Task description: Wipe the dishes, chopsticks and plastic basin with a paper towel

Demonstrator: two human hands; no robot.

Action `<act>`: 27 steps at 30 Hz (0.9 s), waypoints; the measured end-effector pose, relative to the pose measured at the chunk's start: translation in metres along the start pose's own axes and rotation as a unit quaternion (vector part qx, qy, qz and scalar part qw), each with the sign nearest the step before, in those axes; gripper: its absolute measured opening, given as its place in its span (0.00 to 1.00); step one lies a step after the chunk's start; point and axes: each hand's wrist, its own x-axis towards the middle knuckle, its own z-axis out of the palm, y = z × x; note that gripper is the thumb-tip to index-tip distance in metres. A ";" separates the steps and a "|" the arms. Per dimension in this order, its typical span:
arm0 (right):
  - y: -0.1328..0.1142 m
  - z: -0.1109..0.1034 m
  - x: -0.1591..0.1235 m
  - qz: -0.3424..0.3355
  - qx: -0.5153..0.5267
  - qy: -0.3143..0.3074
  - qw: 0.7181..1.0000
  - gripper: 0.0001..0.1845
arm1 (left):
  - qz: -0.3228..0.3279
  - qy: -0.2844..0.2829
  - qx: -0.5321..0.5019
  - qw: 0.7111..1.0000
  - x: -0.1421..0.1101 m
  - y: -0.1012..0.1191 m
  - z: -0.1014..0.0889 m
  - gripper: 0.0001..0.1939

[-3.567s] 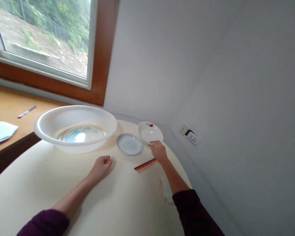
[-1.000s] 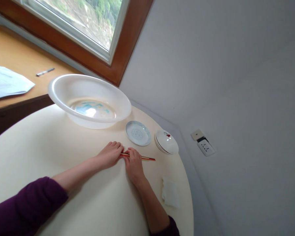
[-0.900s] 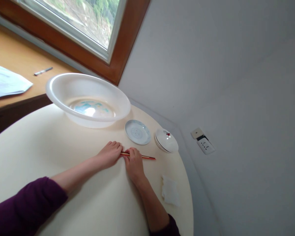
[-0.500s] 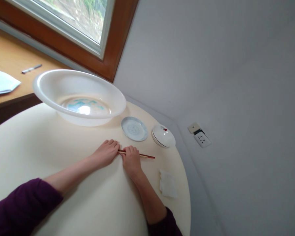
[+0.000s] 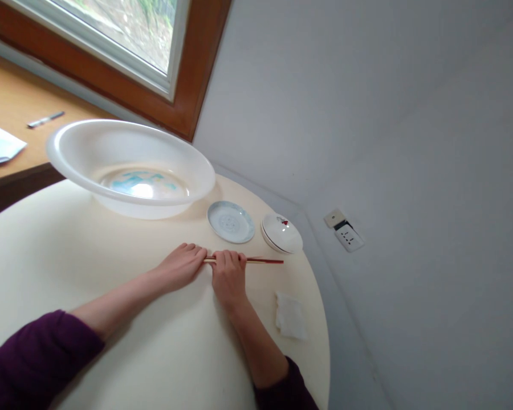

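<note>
Far to the left of the fingers, on a wooden desk (image 5: 83, 111), I see white paper (image 5: 0, 143), cut off by the edge of my view, and a pen (image 5: 45, 119) just beyond it. Nearer, past the left knuckles, a large translucent basin (image 5: 130, 139) takes up the far side of the round table (image 5: 162, 347); its bulk would block any reach straight ahead from that side, and a brown window frame (image 5: 203, 68) rises behind it. Next comes the left hand (image 5: 182, 266), low over the tabletop, its fingers curled narrow on the left end of the chopsticks (image 5: 265, 261); what the fingertips do underneath is hidden from me. Close to its right, the right hand (image 5: 229, 277) is wrapped round the sticks and covers their middle, so I cannot count them; their other end juts out to the right of its fingers. Just beyond those fingers lies a pale blue-grey plate (image 5: 231, 221), leaving little room ahead. Past the plate, a little beyond the jutting tips, sit stacked white bowls (image 5: 281, 234) with a red mark inside. Right of the right wrist lies a crumpled white cloth or tissue (image 5: 290, 316); farther right, a socket (image 5: 349, 237) sits on the wall, well apart from the fingers.
</note>
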 end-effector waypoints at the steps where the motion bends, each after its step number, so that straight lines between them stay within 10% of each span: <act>1: -0.001 -0.002 -0.002 0.000 0.015 0.043 0.999 0.05 | -0.005 0.002 -0.011 1.000 0.000 0.000 -0.001 0.12; 7: -0.001 -0.003 -0.008 0.007 0.262 0.196 0.945 0.03 | -0.066 0.027 -0.119 0.990 0.000 -0.004 -0.006 0.10; 12: 0.013 0.006 0.027 0.220 0.545 0.251 0.769 0.23 | -0.075 0.077 -0.324 0.940 0.002 -0.007 0.004 0.08; 18: -0.018 -0.009 0.078 0.206 0.770 0.117 0.593 0.22 | -0.055 0.091 -0.344 0.933 0.004 -0.010 0.012 0.08; 22: -0.040 -0.018 0.094 0.240 0.800 0.076 0.545 0.28 | -0.050 0.113 -0.402 0.907 0.006 -0.008 0.009 0.10; 27: -0.047 -0.018 0.094 0.221 0.803 0.023 0.553 0.28 | -0.099 0.103 -0.471 0.870 0.006 -0.002 0.003 0.12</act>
